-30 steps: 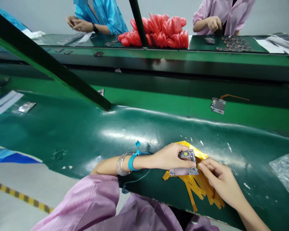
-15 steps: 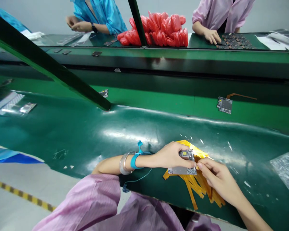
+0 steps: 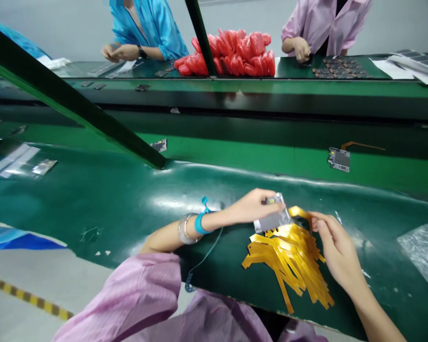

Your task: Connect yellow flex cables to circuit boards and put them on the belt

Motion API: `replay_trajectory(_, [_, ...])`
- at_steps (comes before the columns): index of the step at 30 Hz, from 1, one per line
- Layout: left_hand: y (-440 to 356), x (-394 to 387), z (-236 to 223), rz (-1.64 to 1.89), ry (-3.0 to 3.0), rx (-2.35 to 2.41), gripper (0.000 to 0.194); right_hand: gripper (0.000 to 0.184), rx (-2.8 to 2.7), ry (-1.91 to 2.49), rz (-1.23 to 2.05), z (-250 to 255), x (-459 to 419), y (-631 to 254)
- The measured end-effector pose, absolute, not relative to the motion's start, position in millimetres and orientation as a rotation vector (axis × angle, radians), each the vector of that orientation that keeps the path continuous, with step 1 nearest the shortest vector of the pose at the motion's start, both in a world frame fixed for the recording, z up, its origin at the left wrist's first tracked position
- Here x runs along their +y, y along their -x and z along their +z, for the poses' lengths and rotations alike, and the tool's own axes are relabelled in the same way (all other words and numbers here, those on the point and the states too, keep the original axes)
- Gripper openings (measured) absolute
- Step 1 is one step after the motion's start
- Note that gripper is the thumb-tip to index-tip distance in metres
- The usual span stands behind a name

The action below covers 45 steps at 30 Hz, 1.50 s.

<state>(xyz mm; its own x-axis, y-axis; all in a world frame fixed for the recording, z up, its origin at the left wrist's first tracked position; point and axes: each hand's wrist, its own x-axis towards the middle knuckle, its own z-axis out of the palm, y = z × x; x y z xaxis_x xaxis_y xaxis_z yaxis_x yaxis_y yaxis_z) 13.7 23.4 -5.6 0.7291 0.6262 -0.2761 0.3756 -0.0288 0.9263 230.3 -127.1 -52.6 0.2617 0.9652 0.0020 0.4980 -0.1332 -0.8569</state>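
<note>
My left hand [image 3: 251,206] grips a small circuit board [image 3: 273,219] and holds it tilted just above the green mat [image 3: 128,199]. A yellow flex strip [image 3: 299,212] curls from the board's right end. My right hand [image 3: 333,249] pinches the far end of that strip. Below both hands lies a pile of yellow flex strips [image 3: 288,261]. A blue wrist strap [image 3: 199,222] with a coiled cord is on my left wrist.
Another circuit board [image 3: 339,158] with an orange strip rides the green conveyor belt [image 3: 235,149]. Across the belt, two people work at a far bench beside a heap of red bags [image 3: 235,54]. A dark slanting bar [image 3: 74,111] crosses the left. Clear plastic [image 3: 423,251] lies at right.
My left hand lifted the board up and away from the pile. My right hand drew back to the right, now pinching a yellow strip joined to the board. The conveyor board drifted right.
</note>
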Motion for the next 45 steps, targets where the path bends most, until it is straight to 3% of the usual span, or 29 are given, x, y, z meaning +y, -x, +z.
replay_trajectory(4, [-24.4, 108.5, -1.9, 0.393, -1.818, 1.044, 0.037, 0.038, -1.398, 1.808, 0.718, -59.0, -122.4, -232.5])
replay_trajectory(10, [20.8, 218.8, -35.3, 0.522, -2.003, 1.696, 0.048, 0.029, -1.641, 1.718, 0.700, -72.9, -120.9, -222.7])
replay_trajectory(14, [82.1, 228.8, -51.2, 0.487, -2.105, 1.938, 0.039, 0.027, -1.787, 1.625, 0.615, -93.1, -121.6, -217.7])
replay_trajectory(20, [161.2, 224.7, -52.3, 0.237, -2.166, 2.282, 0.058, 0.030, -1.783, 1.540, 0.598, -110.0, -119.2, -219.7])
replay_trajectory(23, [184.2, 229.2, -47.1, 0.143, -2.119, 2.373, 0.049, 0.033, -1.751, 1.525, 0.615, -104.4, -117.2, -223.0])
replay_trajectory(31, [194.5, 243.8, -24.3, 0.120, -2.029, 2.328, 0.038, 0.029, -1.476, 1.705, 0.792, -98.0, -118.0, -234.0])
replay_trajectory(37, [180.4, 233.9, 7.6, 0.320, -2.072, 2.139, 0.043, 0.028, -1.115, 1.509, 0.908, -81.8, -119.9, -227.6])
replay_trajectory(41, [126.8, 188.0, 7.7, 0.482, -2.153, 1.791, 0.038, 0.040, -1.000, 1.470, 0.982, -72.4, -125.2, -220.0])
replay_trajectory(45, [49.5, 94.9, -10.8, 0.474, -2.155, 1.287, 0.025, 0.030, -1.088, 1.590, 1.018, -71.1, -134.1, -217.1])
